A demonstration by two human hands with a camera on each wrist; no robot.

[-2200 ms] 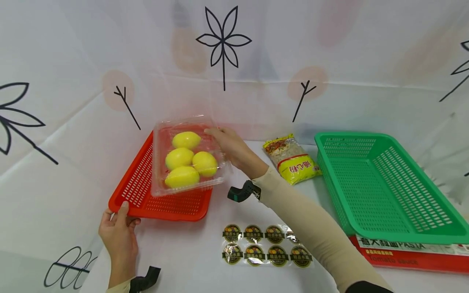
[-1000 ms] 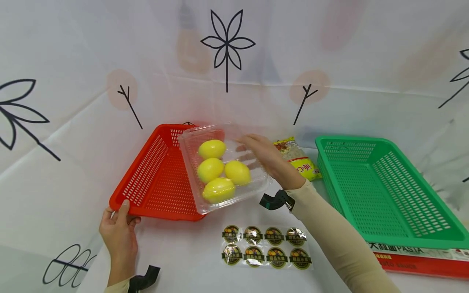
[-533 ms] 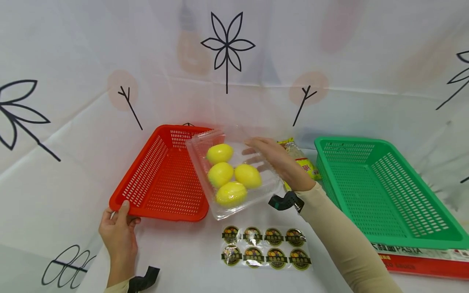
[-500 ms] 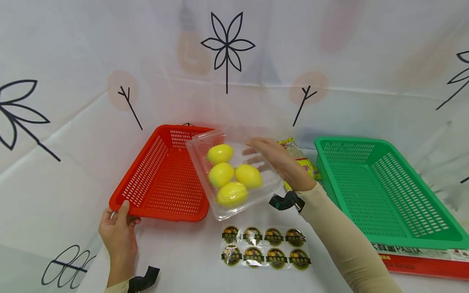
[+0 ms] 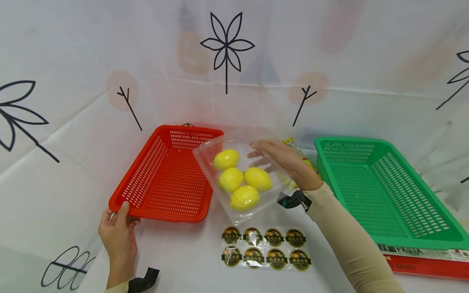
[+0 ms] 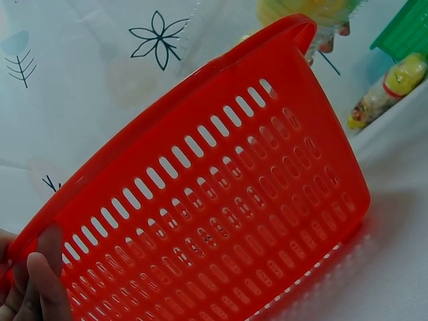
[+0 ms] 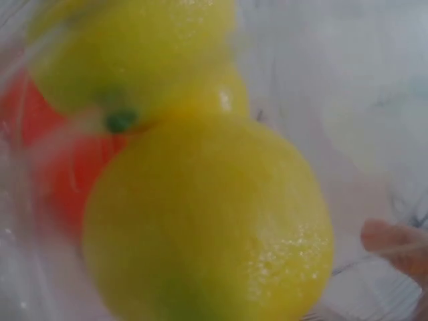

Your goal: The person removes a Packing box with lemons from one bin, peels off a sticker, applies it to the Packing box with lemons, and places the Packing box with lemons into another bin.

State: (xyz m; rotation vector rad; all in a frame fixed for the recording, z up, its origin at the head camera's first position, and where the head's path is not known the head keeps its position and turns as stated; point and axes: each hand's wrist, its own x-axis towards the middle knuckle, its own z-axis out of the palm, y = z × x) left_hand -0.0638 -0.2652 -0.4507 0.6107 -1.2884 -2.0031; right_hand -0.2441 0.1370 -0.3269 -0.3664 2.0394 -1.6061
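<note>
My right hand (image 5: 287, 162) holds a clear plastic clamshell box (image 5: 224, 208) by its right side, with fingers showing through the plastic. Several yellow lemons (image 5: 244, 198) lie inside the box, which is tilted and raised above the white table. In the right wrist view a lemon (image 7: 214, 221) looms large and blurred behind the plastic, and a fingertip (image 7: 384, 235) shows at the right. My left hand (image 5: 119, 236) grips the near left corner of a red slotted basket (image 5: 165, 215), thumb on the rim. The left wrist view shows the basket's outer wall (image 6: 301, 221).
A sheet of round stickers (image 5: 265, 248) lies in front of the box. Behind my right hand is a partly hidden yellow food packet (image 5: 291, 143). A green basket (image 5: 338, 199) stands at the right, with a red and white pasta box (image 5: 421, 264) at its near edge.
The lemon box has moved right and nearer from over the red basket, tilting further. It now covers more of the food packet. My left hand has stayed on the basket's corner.
</note>
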